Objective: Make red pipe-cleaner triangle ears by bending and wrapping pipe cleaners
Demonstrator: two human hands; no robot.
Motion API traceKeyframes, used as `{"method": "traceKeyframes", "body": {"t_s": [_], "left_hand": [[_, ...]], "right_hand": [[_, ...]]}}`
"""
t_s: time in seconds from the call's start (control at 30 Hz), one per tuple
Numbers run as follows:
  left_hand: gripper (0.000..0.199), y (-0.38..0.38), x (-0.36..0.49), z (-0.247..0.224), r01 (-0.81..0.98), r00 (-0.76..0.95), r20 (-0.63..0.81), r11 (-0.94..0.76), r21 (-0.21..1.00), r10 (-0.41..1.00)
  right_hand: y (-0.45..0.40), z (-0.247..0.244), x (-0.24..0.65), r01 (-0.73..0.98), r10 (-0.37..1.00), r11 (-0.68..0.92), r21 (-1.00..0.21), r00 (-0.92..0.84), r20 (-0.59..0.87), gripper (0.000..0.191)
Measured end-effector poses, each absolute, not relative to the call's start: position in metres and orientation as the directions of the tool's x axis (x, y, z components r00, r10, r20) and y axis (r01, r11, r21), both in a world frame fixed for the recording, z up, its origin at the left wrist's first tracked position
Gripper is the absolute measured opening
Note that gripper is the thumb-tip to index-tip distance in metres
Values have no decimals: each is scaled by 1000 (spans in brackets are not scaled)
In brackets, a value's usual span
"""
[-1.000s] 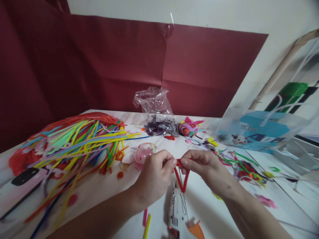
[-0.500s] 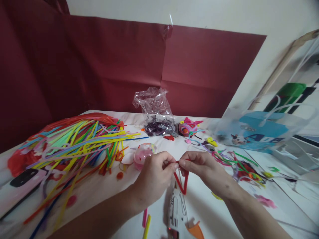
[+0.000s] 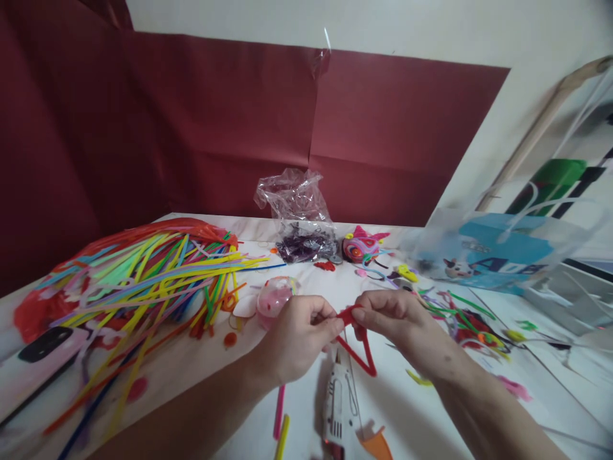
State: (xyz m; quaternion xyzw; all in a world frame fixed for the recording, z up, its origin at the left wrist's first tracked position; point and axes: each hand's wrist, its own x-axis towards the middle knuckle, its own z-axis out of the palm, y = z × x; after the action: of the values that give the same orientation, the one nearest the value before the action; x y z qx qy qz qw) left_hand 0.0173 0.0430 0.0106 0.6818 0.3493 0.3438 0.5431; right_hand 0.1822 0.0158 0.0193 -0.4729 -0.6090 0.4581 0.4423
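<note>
A bent red pipe cleaner (image 3: 364,364) stretches between my two hands, its lower part hanging down in a pointed loop. My left hand (image 3: 301,335) pinches one side of it between thumb and fingers. On the other side my right hand (image 3: 395,319) pinches it the same way, a small gap apart. Below the loop lies a white glue gun (image 3: 338,406) with an orange trigger (image 3: 376,444). Just behind my left hand sits a clear ball with pink inside (image 3: 274,299).
Many coloured pipe cleaners (image 3: 158,281) spread over the left, beside a phone (image 3: 43,364). At the back stand a clear plastic bag (image 3: 304,211) and a colourful decorated ball (image 3: 359,246). A blue and clear carrier bag (image 3: 507,252) is on the right, behind scattered craft pieces (image 3: 479,329).
My hands have moved slightly apart, and more of the red pipe cleaner shows between them. Its hanging loop has shifted to the right.
</note>
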Motion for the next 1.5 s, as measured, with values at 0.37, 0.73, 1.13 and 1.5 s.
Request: {"method": "traceKeyframes", "body": {"t_s": [0.37, 0.73, 1.13, 1.5], "left_hand": [[14, 44, 18, 10, 61, 553, 65, -119, 991, 831], [16, 43, 25, 7, -355, 320, -36, 155, 922, 947], [20, 50, 18, 11, -147, 416, 6, 61, 987, 909], [18, 54, 22, 4, -209, 153, 76, -43, 977, 985]], "right_hand": [[22, 16, 189, 75, 965, 104, -992, -248, 83, 38], [20, 21, 189, 271, 984, 165, -948, -104, 141, 38], [23, 25, 198, 317, 978, 148, -937, -191, 89, 41], [24, 17, 183, 184, 975, 139, -973, -199, 101, 36]]}}
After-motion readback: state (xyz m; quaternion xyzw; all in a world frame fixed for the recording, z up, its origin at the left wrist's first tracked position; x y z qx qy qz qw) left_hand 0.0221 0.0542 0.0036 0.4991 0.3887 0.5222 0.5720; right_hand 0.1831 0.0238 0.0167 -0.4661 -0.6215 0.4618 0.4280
